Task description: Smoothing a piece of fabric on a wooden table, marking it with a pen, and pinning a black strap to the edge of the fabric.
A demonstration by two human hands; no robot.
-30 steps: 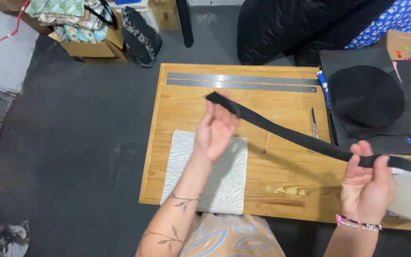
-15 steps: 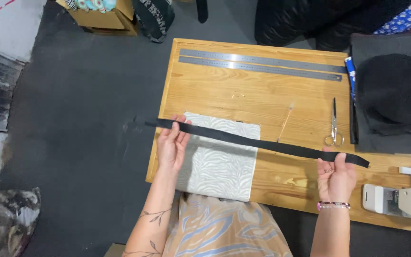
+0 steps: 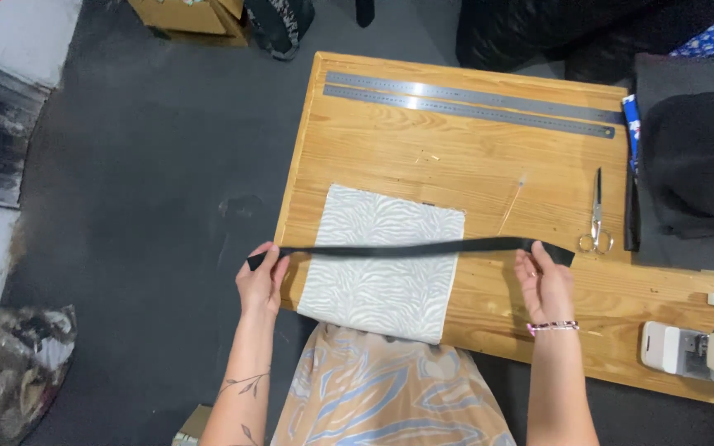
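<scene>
Head view shows the black fabric strip (image 3: pixel 411 247), slanted across the tabletop (image 3: pixel 390 157) half a second ago, now pulled level and taut over the zebra-print cloth (image 3: pixel 382 264), so it looks lined up for laying down. Left hand (image 3: pixel 262 281) and right hand (image 3: pixel 545 285) each have fingers pinched on an end; the left end overhangs the tabletop's near-left edge, with bare wood beyond toward the scissors (image 3: pixel 595 216) and steel rulers (image 3: pixel 468 103).
</scene>
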